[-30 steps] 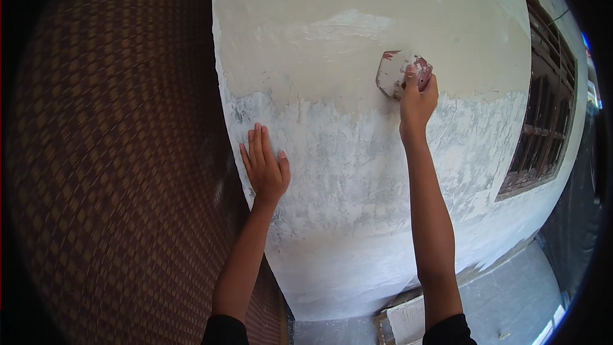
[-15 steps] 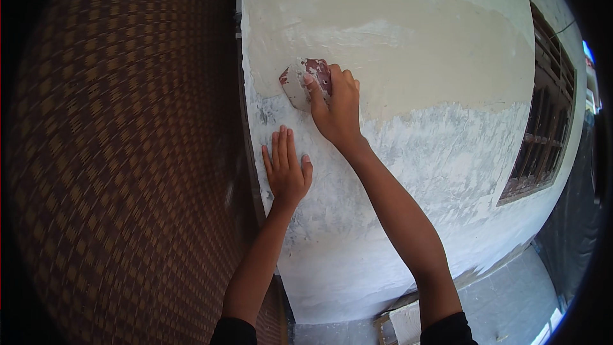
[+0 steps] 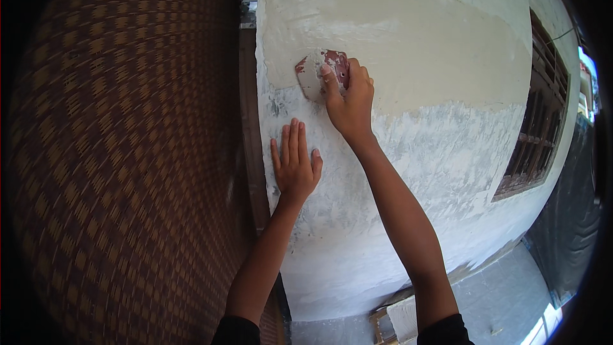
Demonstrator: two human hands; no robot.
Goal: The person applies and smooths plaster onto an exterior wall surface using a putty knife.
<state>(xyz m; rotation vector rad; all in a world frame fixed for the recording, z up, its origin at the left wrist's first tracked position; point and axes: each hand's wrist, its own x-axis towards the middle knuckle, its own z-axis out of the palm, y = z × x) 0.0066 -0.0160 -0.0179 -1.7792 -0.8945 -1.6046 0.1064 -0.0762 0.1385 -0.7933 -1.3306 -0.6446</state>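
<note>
My right hand (image 3: 352,103) grips a putty scraper (image 3: 313,76), a flat dark red plate smeared with pale filler, its thumb lying across the face. The scraper is against the wall (image 3: 408,153), at the lower left border of a smooth beige layer of filler (image 3: 440,45). Below that layer the wall is patchy white and grey. My left hand (image 3: 297,169) lies flat on the bare patchy part near the wall's left edge, fingers stretched upward and thumb apart, holding nothing. It is below and left of the scraper.
A brown woven bamboo panel (image 3: 128,153) runs along the left, close to the wall's edge. A barred window (image 3: 536,115) is set in the wall at right. At the bottom, a pale board or box (image 3: 401,321) stands on the grey floor (image 3: 504,300). Dark sheeting (image 3: 565,211) hangs at far right.
The view has shifted, so the wall, both hands and the scraper appear slightly farther right and up. Both hands keep their poses, the right still gripping the scraper.
</note>
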